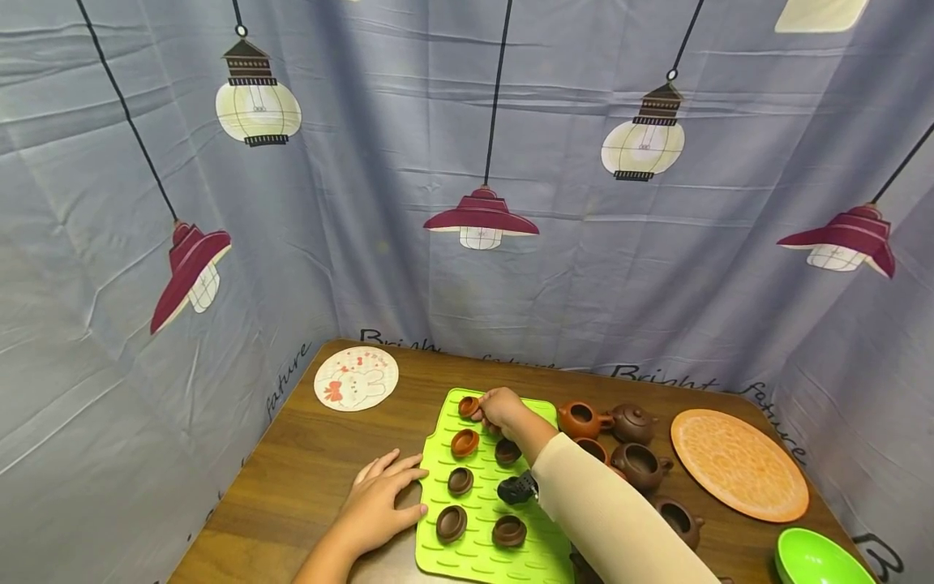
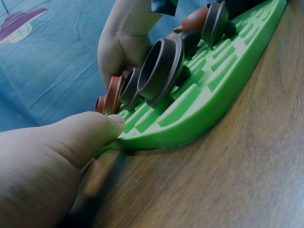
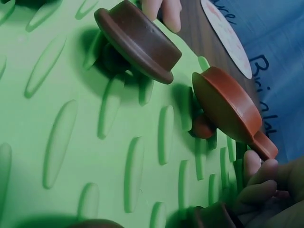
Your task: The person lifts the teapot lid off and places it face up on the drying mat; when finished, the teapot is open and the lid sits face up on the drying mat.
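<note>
Several teapot lids lie upside down on a green ridged mat (image 1: 485, 495). At its far left corner, my right hand (image 1: 503, 410) pinches a small reddish-brown teapot lid (image 1: 469, 406). In the right wrist view, the fingers (image 3: 259, 190) reach this lid behind another reddish-brown lid (image 3: 230, 102). My left hand (image 1: 383, 499) lies spread on the table with its fingertips at the mat's left edge. In the left wrist view, its thumb (image 2: 95, 130) touches the mat's rim near a dark brown lid (image 2: 159, 69).
Teapots without lids, such as a reddish one (image 1: 580, 418) and a dark one (image 1: 640, 466), stand right of the mat beside a lidded teapot (image 1: 633, 423). An orange round placemat (image 1: 740, 462) and green bowl (image 1: 817, 560) lie farther right. A white bunny mat (image 1: 356, 379) is back left.
</note>
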`<state>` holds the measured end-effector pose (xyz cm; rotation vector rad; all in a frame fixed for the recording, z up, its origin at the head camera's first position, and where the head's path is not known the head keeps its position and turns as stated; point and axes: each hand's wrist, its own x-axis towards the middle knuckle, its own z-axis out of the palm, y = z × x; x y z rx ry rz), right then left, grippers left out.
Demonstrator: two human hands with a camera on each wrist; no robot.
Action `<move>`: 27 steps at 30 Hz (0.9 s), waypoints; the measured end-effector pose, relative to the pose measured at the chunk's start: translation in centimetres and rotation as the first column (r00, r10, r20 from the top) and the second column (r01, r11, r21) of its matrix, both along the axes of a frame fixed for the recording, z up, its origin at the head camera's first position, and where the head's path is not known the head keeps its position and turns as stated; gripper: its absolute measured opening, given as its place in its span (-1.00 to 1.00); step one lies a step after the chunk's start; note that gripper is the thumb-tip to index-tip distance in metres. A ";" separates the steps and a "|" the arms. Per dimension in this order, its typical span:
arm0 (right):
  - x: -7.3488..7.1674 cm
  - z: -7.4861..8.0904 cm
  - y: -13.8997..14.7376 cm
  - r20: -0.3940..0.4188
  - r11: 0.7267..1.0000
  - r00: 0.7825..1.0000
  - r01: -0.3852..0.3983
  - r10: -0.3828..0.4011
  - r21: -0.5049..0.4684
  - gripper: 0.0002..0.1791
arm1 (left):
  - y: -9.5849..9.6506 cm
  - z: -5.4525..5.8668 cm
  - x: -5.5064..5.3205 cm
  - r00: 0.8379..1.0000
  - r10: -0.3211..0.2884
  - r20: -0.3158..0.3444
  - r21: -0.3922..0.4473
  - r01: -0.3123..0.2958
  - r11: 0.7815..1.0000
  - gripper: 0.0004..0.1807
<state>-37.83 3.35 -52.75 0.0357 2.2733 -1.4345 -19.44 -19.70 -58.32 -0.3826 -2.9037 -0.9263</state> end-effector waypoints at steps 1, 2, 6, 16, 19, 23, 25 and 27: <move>0.0 0.0 0.0 -0.004 1.000 1.000 0.001 -0.001 0.005 -0.75 | 0.0 0.1 0.0 1.000 0.000 0.001 0.002 0.000 1.000 -0.41; 0.0 0.0 0.0 -0.007 1.000 1.000 0.001 -0.001 0.005 -0.75 | 0.0 0.1 0.0 1.000 0.000 0.001 0.002 0.000 1.000 -0.41; 0.2 0.3 0.1 0.000 1.000 1.000 0.020 -0.020 -0.019 -0.74 | 0.1 0.2 0.0 1.000 -0.004 0.003 0.000 0.004 1.000 -0.41; 0.3 1.0 1.2 0.039 0.992 0.996 0.079 -0.075 -0.101 -0.72 | 0.1 0.2 0.0 1.000 0.007 0.005 0.016 -0.007 1.000 -0.43; 0.4 1.3 1.6 0.031 0.992 0.997 0.077 -0.075 -0.103 -0.69 | 0.2 0.2 0.0 1.000 0.006 0.007 0.023 -0.006 1.000 -0.44; 0.5 1.4 2.1 -0.002 0.994 0.999 0.051 -0.052 -0.094 -0.67 | 0.2 0.3 0.1 1.000 0.002 0.014 0.026 -0.002 1.000 -0.44; 0.7 1.3 2.3 -0.027 0.996 0.999 0.040 -0.043 -0.085 -0.67 | 0.2 0.3 0.1 1.000 0.003 0.015 0.024 -0.003 1.000 -0.44; 0.9 1.3 2.5 -0.059 0.997 0.998 0.033 -0.037 -0.072 -0.67 | 0.1 0.3 0.2 1.000 0.006 0.014 0.027 -0.007 1.000 -0.44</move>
